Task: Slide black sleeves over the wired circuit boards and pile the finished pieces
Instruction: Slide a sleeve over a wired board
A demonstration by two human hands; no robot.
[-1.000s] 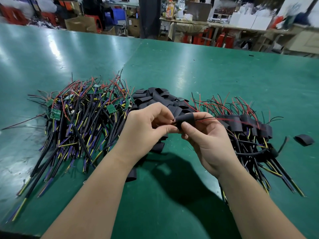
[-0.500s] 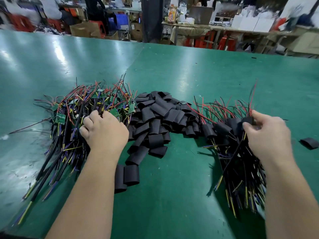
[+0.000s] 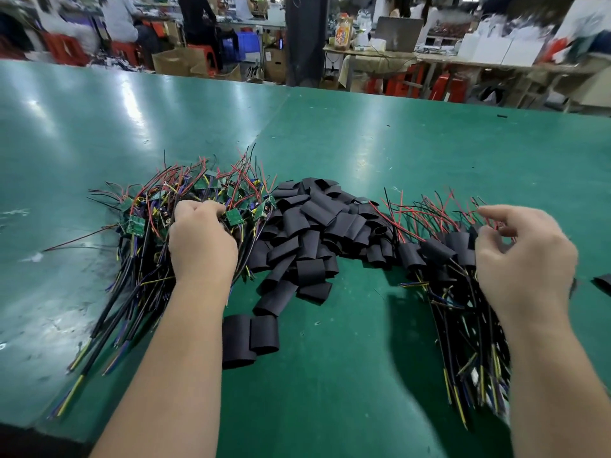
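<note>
A tangle of bare green circuit boards with red, black and yellow wires point(image 3: 148, 223) lies at the left of the green table point(image 3: 347, 143). My left hand point(image 3: 201, 242) rests on this tangle, its fingers curled around the wires of a board point(image 3: 233, 216). A heap of loose black sleeves point(image 3: 317, 223) fills the middle. On the right lies the pile of sleeved pieces point(image 3: 436, 251). My right hand point(image 3: 525, 259) hovers over that pile's far end with fingers spread, holding nothing.
Two loose sleeves point(image 3: 251, 338) lie side by side nearer to me, between my forearms. One stray sleeve point(image 3: 603, 282) sits at the right frame edge. Beyond the table's far edge are seated people, cardboard boxes, red stools and cluttered benches.
One second ago both hands held a sleeved piece together at the centre. My right hand carried it to the right pile and let go; my left hand went to the bare boards and closed there.
</note>
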